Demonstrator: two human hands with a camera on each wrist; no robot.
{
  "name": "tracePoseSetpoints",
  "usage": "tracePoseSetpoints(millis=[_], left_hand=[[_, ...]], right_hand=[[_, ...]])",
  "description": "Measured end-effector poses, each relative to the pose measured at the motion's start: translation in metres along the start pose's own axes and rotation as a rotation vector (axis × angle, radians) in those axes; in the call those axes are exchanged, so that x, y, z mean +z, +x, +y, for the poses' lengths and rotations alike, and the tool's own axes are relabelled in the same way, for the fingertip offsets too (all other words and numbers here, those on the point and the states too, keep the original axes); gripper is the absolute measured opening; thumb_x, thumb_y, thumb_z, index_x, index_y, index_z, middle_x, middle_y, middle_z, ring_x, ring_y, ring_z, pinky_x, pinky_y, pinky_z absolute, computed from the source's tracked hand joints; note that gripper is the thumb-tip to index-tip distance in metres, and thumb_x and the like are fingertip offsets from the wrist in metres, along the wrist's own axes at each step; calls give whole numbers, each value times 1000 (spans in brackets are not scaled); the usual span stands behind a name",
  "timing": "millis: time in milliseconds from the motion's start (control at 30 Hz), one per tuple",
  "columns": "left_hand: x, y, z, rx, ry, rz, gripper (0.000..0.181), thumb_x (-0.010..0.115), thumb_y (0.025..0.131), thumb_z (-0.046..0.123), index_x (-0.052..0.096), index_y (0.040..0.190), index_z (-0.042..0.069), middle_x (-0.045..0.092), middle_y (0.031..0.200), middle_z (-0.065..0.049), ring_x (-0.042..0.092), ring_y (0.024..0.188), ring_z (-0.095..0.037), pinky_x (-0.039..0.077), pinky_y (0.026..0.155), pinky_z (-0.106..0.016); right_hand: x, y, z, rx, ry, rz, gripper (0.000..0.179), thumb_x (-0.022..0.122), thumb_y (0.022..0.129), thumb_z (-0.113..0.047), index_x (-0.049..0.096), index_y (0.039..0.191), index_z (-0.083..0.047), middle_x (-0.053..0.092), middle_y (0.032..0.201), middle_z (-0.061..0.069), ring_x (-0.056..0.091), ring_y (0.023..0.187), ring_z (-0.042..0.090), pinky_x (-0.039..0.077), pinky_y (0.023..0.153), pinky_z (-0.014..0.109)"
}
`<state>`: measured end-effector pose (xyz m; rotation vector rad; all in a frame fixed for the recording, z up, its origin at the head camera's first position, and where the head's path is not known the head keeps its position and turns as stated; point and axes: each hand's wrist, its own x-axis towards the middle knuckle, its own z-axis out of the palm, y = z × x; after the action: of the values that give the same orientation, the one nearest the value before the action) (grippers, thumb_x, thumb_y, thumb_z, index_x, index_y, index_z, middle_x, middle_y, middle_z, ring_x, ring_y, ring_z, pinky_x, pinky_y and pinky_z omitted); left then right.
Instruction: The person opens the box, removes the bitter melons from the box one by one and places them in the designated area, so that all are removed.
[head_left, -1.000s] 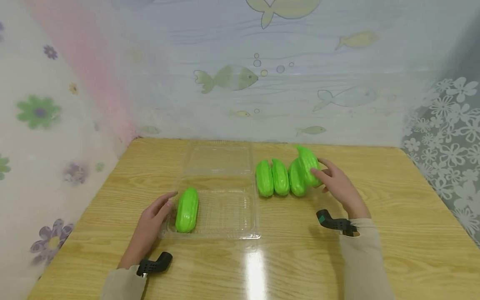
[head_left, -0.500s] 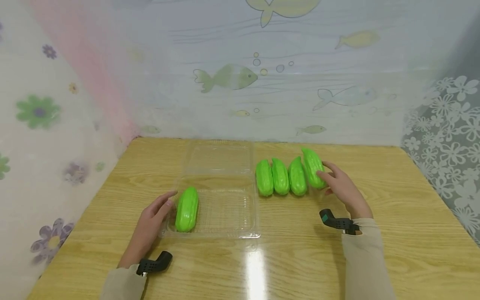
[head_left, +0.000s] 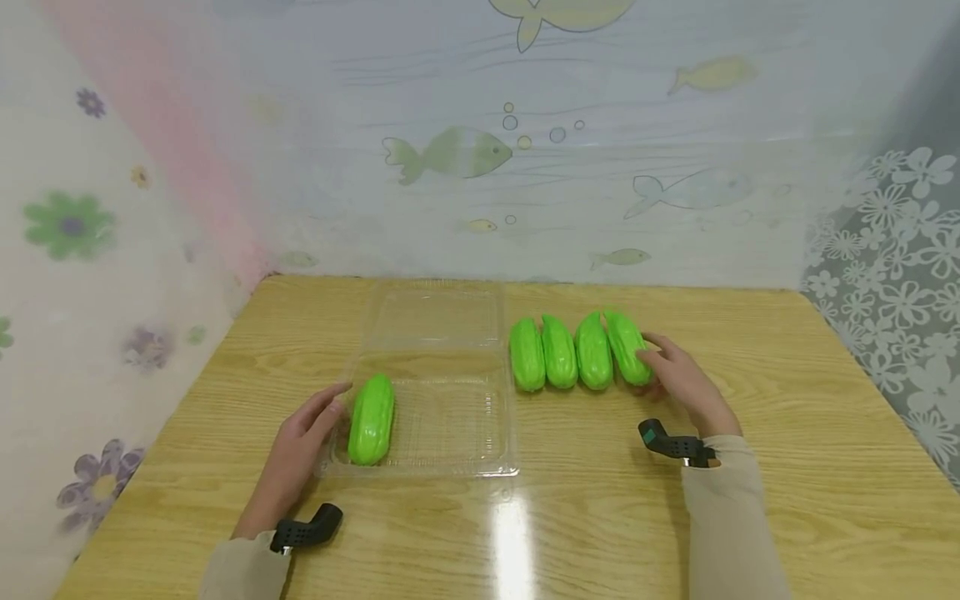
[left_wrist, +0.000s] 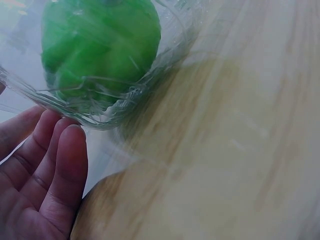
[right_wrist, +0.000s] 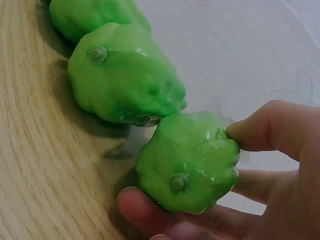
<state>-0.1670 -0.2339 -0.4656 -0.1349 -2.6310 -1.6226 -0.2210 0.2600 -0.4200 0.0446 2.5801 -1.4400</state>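
Note:
My right hand (head_left: 681, 377) grips the rightmost green toy bitter melon (head_left: 627, 348), thumb on one side and fingers on the other. In the right wrist view that bitter melon (right_wrist: 187, 165) shows its round end, with a fingertip under it close over the table. Its tip leans toward the neighbouring bitter melon (head_left: 595, 354). My left hand (head_left: 303, 433) rests at the left wall of a clear plastic clamshell box (head_left: 450, 471), fingers relaxed against it. One bitter melon (head_left: 372, 419) lies inside the box at its left end; the left wrist view shows it through the plastic (left_wrist: 102, 45).
Two further bitter melons, the leftmost one (head_left: 528, 357) and the one beside it (head_left: 559, 353), continue the row right of the box. The box's lid (head_left: 435, 317) lies folded back toward the wall. A wooden table (head_left: 600, 517) meets a fish-patterned wall (head_left: 570, 200) behind.
My right hand has moved the bitter melon right, off its overlap with its neighbour, and lowered it to the end of the row. My left hand stays at the box.

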Motion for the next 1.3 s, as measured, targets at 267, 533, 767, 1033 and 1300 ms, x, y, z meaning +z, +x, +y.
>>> tracePoseSetpoints(millis=[267, 533, 767, 1033, 1300], left_hand=[[0, -2, 0, 0, -8, 1, 41, 39, 94, 40, 44, 131, 24, 40, 135, -2, 33, 124, -22, 29, 98, -47], [0, 0, -1, -6, 4, 9, 41, 39, 94, 42, 45, 131, 24, 42, 133, -3, 34, 123, -21, 29, 98, -47], [0, -1, -2, -9, -18, 0, 42, 39, 94, 42, 45, 131, 23, 43, 133, -2, 34, 123, -20, 29, 98, -47], [1, 1, -2, 17, 5, 6, 41, 39, 94, 42, 45, 131, 25, 42, 133, -2, 34, 124, -20, 31, 98, -46], [1, 1, -3, 11, -8, 7, 41, 39, 94, 41, 46, 130, 24, 45, 130, -2, 36, 122, -20, 32, 97, -45]], right_hand=[[2, 0, 1, 11, 3, -3, 60, 35, 96, -37, 14, 143, -8, 47, 110, 24, 54, 77, 30, 49, 68, 38], [3, 4, 4, -10, -13, 17, 61, 35, 95, -38, 15, 143, -6, 49, 108, 24, 54, 66, 25, 47, 67, 36], [4, 5, 8, 15, 0, 13, 62, 37, 95, -38, 15, 143, -6, 40, 124, 27, 53, 67, 23, 47, 66, 34], [3, 6, 8, 3, -14, 16, 66, 38, 94, -43, 13, 143, -6, 41, 122, 26, 53, 71, 26, 48, 67, 35], [3, 8, 10, 34, -24, -5, 76, 41, 89, -53, 13, 143, -9, 41, 122, 24, 53, 74, 25, 48, 68, 34]])
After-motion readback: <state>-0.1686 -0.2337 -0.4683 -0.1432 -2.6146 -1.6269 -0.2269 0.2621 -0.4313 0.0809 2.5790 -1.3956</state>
